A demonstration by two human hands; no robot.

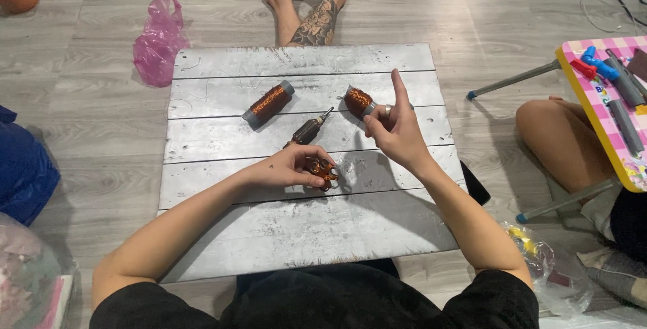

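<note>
The left hand (291, 167) covers most of a small copper-coloured piece (323, 169), too hidden to identify.

Your board (303, 234) lies on the floor in front of you, with 2 spools on its far half: 1 spool (268, 104) to the left and the other spool (360, 101) to the right, just beyond your right hand (397, 130). Between them, nearer you, lies a rotary tool (306, 130), and just in front of it your left hand (293, 167) rests on a small wire piece (322, 170). A plastic bag (158, 42) sits on the floor off the board's far left corner, and a small table (610, 110) stands well apart to your right.
</note>
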